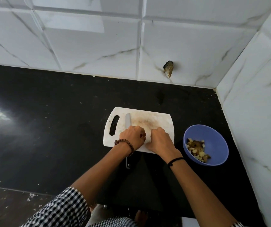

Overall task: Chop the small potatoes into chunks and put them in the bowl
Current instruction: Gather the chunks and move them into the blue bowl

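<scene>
Two hands, left (132, 137) and right (160, 140), curl (grip unclear) on one board (156, 119) beside one bowl (213, 136).

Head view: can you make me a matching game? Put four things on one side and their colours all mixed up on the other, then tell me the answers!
Things:
1. cutting board
2. bowl
3. counter
4. bead bracelet

Colours:
A. black
B. brown
C. white
D. blue

Pairs: 1-C, 2-D, 3-A, 4-B
</scene>
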